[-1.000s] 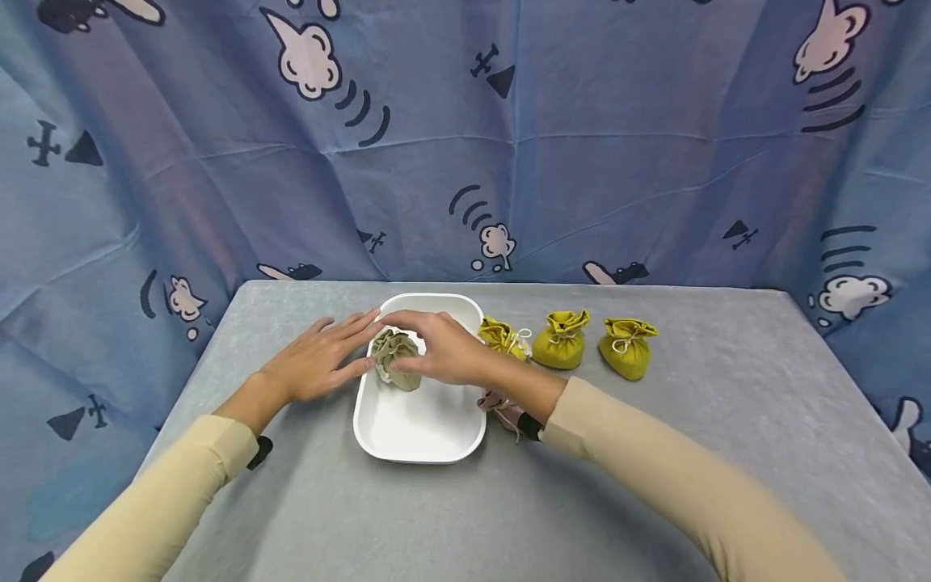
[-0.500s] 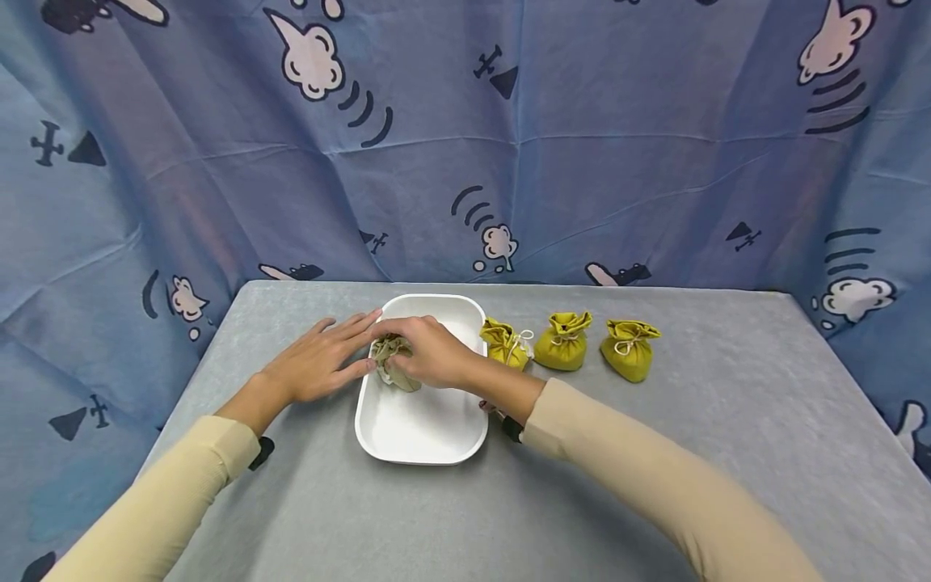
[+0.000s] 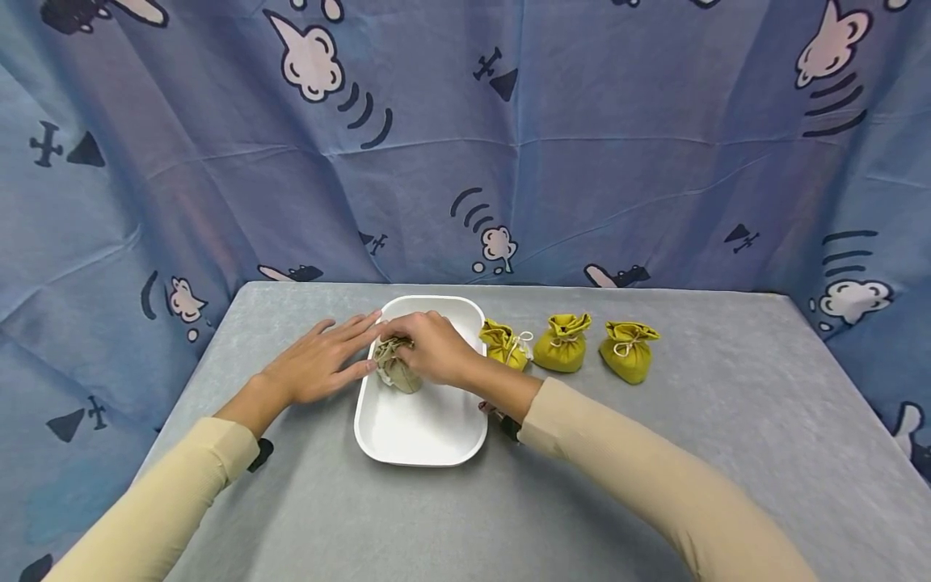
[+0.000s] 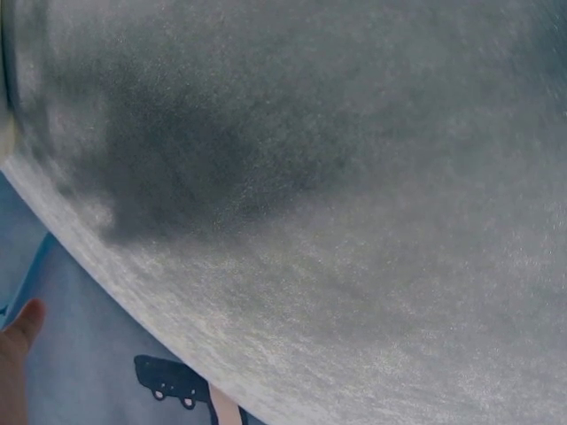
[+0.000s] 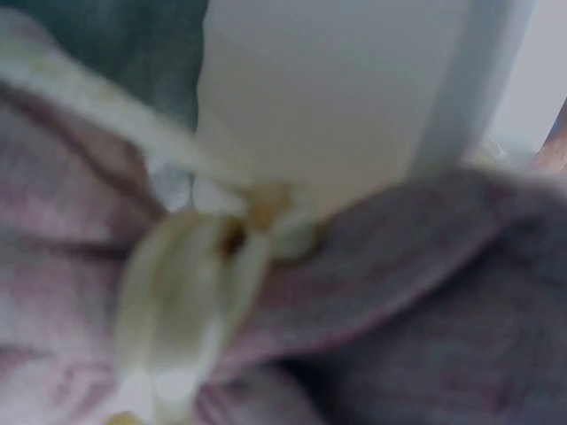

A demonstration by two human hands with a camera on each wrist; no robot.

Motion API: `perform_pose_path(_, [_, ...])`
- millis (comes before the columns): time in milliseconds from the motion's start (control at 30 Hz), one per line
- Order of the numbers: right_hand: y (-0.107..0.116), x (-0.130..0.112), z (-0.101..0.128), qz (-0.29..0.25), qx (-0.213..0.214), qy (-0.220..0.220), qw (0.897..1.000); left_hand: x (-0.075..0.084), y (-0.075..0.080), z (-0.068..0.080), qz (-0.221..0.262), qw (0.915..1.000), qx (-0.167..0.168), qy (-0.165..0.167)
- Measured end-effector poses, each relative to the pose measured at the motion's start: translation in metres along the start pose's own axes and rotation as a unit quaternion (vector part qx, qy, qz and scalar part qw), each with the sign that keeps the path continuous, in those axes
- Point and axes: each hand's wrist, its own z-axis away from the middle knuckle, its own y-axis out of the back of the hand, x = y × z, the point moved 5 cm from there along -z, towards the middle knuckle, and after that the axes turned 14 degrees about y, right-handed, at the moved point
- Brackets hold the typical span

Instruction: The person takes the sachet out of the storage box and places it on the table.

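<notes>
A khaki drawstring pouch (image 3: 398, 374) sits in the left part of a white tray (image 3: 418, 436). My right hand (image 3: 435, 349) reaches over from the right and pinches the pouch's gathered top, which its fingers partly cover. On the other side, my left hand (image 3: 309, 364) lies with fingers extended at the tray's left rim, fingertips close to the pouch. Only a fingertip (image 4: 25, 323) of it enters the left wrist view. Close to the camera in the right wrist view is a mauve pouch (image 5: 372, 292) tied with a cream cord (image 5: 190, 301).
Three mustard-yellow pouches stand in a row right of the tray: one (image 3: 503, 343) by its rim, another (image 3: 562, 343), and the farthest (image 3: 629, 353). In the head view, my right forearm hides most of the mauve pouch. A patterned blue curtain (image 3: 618, 178) hangs behind the grey table (image 3: 691, 404).
My right hand's thumb and fingers, spread apart around the khaki pouch a second ago, have come together on its gathered top. The left hand has stayed in place.
</notes>
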Motion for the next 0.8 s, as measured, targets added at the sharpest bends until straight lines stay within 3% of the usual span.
perform_pose_path(433, [0.01,0.008,0.007,-0.002,0.038,0.018,0.999,0.002,0.001,0.001,-0.003,1.0,0.004,-0.005])
perform_pose_path(800, [0.039,0.002,0.013,-0.002,0.056,0.03,0.998,0.003,0.002,0.001,-0.001,1.0,0.004,-0.001])
